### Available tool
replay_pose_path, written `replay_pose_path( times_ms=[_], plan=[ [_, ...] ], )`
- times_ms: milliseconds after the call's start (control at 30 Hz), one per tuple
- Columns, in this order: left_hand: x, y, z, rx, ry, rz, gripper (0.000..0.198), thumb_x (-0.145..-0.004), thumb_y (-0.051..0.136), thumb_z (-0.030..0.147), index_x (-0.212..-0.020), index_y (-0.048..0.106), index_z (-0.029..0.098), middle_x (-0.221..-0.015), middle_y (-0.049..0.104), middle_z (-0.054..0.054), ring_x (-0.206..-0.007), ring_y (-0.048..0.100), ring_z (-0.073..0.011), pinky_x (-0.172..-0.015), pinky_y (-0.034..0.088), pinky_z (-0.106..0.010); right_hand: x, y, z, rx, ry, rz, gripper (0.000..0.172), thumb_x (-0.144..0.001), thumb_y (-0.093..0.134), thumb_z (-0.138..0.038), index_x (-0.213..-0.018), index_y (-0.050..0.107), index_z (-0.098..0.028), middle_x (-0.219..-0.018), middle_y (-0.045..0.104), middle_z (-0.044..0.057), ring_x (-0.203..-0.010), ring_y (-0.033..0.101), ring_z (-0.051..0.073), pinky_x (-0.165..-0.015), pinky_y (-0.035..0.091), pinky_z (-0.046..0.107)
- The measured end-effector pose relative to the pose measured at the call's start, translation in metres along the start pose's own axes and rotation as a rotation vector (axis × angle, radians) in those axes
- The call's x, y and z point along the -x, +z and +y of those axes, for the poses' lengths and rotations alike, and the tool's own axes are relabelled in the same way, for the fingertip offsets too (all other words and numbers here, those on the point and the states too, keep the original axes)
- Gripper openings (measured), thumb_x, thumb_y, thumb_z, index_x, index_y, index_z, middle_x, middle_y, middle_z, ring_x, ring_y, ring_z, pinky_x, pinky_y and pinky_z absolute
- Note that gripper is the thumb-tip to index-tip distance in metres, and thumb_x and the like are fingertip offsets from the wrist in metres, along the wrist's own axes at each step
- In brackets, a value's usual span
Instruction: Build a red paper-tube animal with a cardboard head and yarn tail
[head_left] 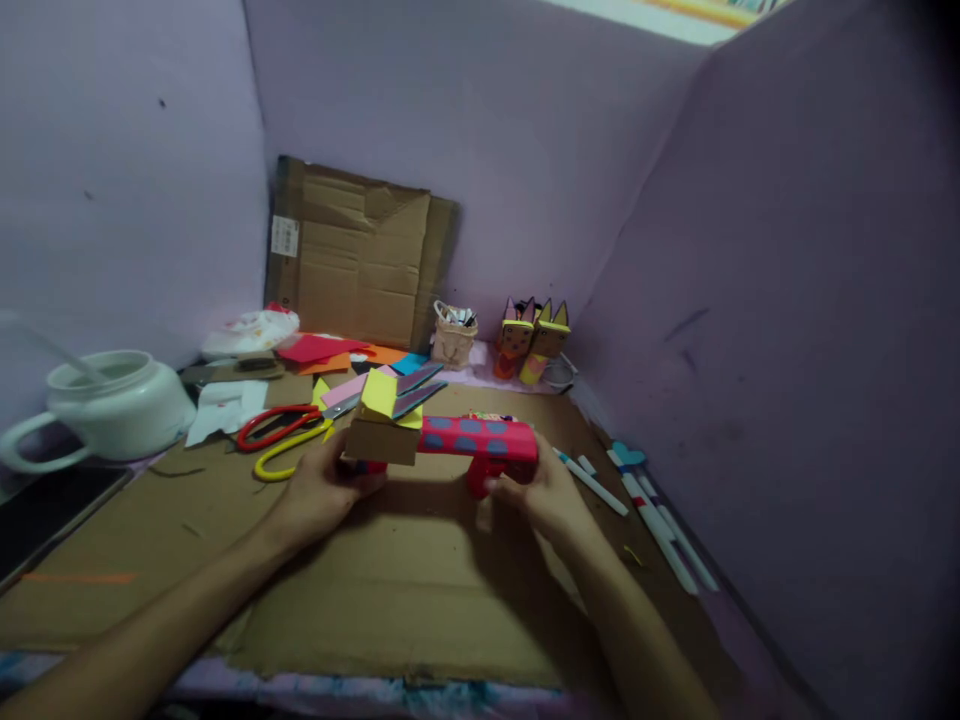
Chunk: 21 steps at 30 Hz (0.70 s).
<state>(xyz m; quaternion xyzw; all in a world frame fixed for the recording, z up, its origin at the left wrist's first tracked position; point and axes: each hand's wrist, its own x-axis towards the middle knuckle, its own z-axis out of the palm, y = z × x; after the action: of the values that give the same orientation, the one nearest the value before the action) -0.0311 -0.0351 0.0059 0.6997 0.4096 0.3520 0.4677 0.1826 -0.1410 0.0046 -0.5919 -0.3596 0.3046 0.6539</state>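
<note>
A pink paper-covered roll with blue dots (475,438) lies sideways just above the brown cardboard sheet (390,590), held between both hands. Its left end carries a brown cardboard block (381,440) topped with yellow paper (380,393). My left hand (324,488) is closed around that left end from below. On the right, my right hand (546,494) grips the roll's right end and a short pink leg under it, fingers curled.
Red-handled and yellow-handled scissors (279,432) lie left of the roll. A white kettle (112,403) stands far left. White markers (660,520) lie on the right. Coloured paper sheets (330,352), a small basket (453,338), two paper cat figures (531,340) and a flattened box (358,255) sit at the back wall.
</note>
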Motion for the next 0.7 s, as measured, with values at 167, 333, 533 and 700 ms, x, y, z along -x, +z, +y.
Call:
replay_pose_path(
  times_ms=[167,333,533,700],
  plan=[
    [-0.004,0.001,0.000,-0.040,0.007,0.011,0.035,-0.058,0.070,0.032,-0.087,0.059,0.016,-0.078,0.064,-0.003,-0.070,0.059,-0.0211,-0.061,0.047,-0.030,-0.002,0.012,0.000,0.004,-0.084,0.040,0.036,-0.051,0.070,-0.009,-0.084,0.058,-0.018,-0.080,0.065,0.000,-0.071,0.059,0.017,-0.072,0.047,0.032],
    [-0.006,0.003,-0.004,0.001,-0.004,-0.019,0.037,-0.061,0.068,0.030,-0.093,0.058,0.016,-0.077,0.063,-0.001,-0.069,0.059,-0.0202,-0.062,0.047,-0.030,0.000,0.008,0.004,0.061,-0.087,0.031,0.033,-0.053,0.070,-0.011,-0.083,0.059,-0.017,-0.076,0.065,0.000,-0.070,0.059,0.018,-0.069,0.046,0.031],
    [-0.008,0.003,-0.021,0.039,0.084,-0.093,0.041,-0.062,0.068,0.026,-0.100,0.057,0.016,-0.083,0.064,-0.002,-0.075,0.059,-0.0196,-0.067,0.047,-0.030,0.007,0.002,0.004,0.006,0.011,-0.003,0.044,-0.045,0.072,-0.010,-0.086,0.059,-0.018,-0.084,0.067,0.002,-0.078,0.061,0.021,-0.074,0.046,0.032],
    [-0.006,-0.002,-0.008,-0.040,0.093,-0.104,0.039,-0.063,0.067,0.026,-0.100,0.058,0.016,-0.084,0.064,-0.003,-0.071,0.057,-0.0185,-0.063,0.045,-0.029,0.009,0.001,0.003,0.060,0.086,-0.010,0.029,-0.048,0.075,-0.020,-0.073,0.062,-0.017,-0.072,0.067,0.003,-0.071,0.060,0.022,-0.070,0.046,0.034]
  ],
)
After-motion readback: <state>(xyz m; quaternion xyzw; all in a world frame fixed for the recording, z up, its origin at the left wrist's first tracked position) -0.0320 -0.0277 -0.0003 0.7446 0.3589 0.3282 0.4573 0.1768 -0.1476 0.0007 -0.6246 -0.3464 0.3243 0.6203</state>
